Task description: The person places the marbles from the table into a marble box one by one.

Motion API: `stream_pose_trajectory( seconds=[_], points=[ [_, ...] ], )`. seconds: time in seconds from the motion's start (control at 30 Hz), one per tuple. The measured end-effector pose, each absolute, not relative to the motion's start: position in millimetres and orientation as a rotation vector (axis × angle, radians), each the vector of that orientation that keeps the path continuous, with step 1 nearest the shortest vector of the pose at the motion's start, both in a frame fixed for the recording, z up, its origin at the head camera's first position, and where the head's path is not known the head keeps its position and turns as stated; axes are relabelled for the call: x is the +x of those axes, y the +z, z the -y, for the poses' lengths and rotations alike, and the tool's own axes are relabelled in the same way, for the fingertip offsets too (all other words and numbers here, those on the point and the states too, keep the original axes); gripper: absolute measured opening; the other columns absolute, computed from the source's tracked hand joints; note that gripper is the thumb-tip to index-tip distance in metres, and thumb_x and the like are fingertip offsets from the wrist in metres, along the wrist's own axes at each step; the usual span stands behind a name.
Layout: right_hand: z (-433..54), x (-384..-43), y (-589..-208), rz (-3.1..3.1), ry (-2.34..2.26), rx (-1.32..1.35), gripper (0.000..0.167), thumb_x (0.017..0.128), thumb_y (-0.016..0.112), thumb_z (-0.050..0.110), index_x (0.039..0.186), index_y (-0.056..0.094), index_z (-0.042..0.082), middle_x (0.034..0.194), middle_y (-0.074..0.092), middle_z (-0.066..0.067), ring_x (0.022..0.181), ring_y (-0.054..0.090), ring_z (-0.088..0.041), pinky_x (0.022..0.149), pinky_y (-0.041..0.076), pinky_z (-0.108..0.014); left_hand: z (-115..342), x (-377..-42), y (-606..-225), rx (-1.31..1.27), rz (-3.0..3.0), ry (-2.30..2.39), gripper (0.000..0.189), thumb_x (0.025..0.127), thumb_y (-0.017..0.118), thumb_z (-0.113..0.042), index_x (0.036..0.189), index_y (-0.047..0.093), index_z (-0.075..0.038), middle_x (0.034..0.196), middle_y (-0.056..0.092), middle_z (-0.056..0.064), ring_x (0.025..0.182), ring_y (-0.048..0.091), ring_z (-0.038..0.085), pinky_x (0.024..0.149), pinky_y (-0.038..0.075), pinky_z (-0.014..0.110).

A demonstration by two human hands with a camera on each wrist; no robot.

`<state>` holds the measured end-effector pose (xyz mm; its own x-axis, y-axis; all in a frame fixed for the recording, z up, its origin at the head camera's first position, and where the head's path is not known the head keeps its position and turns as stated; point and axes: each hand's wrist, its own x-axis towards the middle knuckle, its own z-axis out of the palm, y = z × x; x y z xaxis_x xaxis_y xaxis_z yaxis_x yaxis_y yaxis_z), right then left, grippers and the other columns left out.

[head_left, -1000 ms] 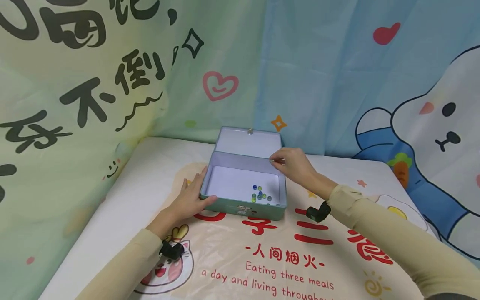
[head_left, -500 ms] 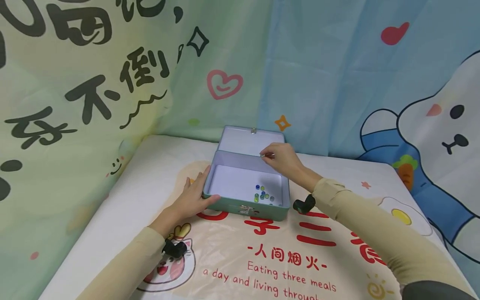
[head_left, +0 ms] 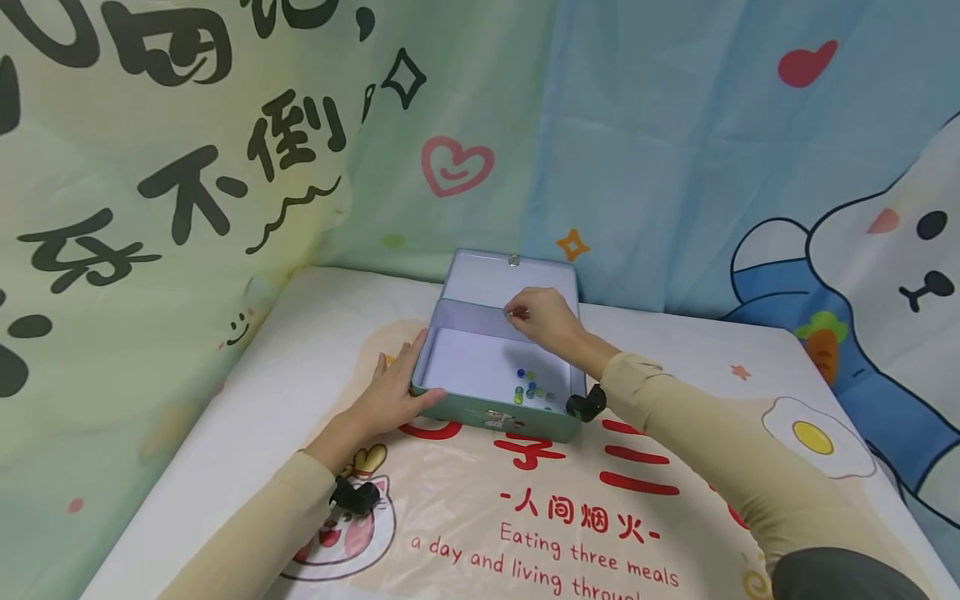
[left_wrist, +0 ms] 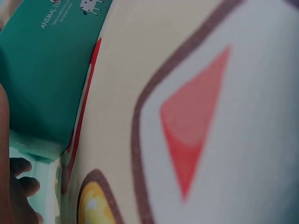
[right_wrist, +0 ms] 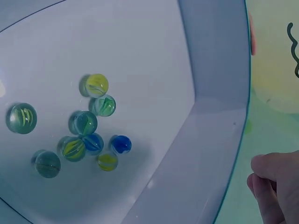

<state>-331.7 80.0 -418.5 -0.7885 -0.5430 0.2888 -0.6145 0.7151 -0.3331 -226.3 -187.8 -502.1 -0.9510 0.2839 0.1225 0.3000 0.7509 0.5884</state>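
A green tin box with a pale inside lies on the table, its hinged lid folded back. Several glass marbles, yellow, green and blue, are on its floor near the front right corner. My left hand lies along the box's left side, fingers extended, thumb at the front rim; its fingertips show past the box in the left wrist view. Over the back wall, my right hand pinches a small object at its fingertips, seemingly a marble, mostly hidden by the fingers.
The table bears a printed cloth with red lettering and cartoon figures. Printed curtains hang close behind it. A dark wrist camera on my right wrist overlaps the box's right front corner.
My right hand has moved left along the back of the box, its fingertips still together. My left hand stays at the box. The whole head view has shifted slightly.
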Motion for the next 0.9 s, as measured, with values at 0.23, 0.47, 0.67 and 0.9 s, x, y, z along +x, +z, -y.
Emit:
stream_pose_trajectory(
  seconds=[0.23,0.47,0.67,0.9],
  points=[
    [-80.1,-334.2,-421.3,2.742,0.52,1.027,0.008,0.083,0.07,0.008,0.089,0.074,0.005,0.089,0.071,-0.007,0.08,0.067,-0.018,0.073,0.055,-0.03,187.3,-228.4,-504.9,-0.485,2.909,-0.994,0.097,0.085,0.054,-0.062,0.153,-0.006,-0.028,0.159,0.016,0.009,0.146,0.012,0.037,0.112,-0.002,0.062],
    [-80.4,-336.8,-427.1,2.982,0.354,1.16,0.004,0.084,0.068,0.009,0.085,0.072,0.009,0.085,0.07,-0.003,0.079,0.064,-0.014,0.073,0.053,-0.028,187.4,-226.5,-504.8,-0.479,2.911,-1.01,0.097,0.085,0.055,-0.061,0.153,-0.006,-0.028,0.16,0.015,0.009,0.146,0.013,0.037,0.112,-0.002,0.063],
    [-84.0,-338.1,-432.0,3.075,0.19,1.285,0.007,0.083,0.067,0.007,0.08,0.071,0.012,0.08,0.068,0.001,0.074,0.059,-0.011,0.07,0.051,-0.026,186.5,-225.3,-505.2,-0.476,2.897,-1.014,0.096,0.086,0.056,-0.059,0.154,-0.005,-0.027,0.16,0.016,0.007,0.145,0.014,0.037,0.112,-0.002,0.063],
    [-86.7,-335.9,-432.8,3.147,0.094,1.314,0.008,0.082,0.069,0.008,0.075,0.069,0.014,0.076,0.066,0.003,0.07,0.056,-0.009,0.068,0.049,-0.025,185.6,-224.9,-504.2,-0.475,2.906,-1.003,0.097,0.085,0.055,-0.06,0.153,-0.006,-0.029,0.16,0.014,0.006,0.145,0.014,0.037,0.112,-0.002,0.062]
  ],
)
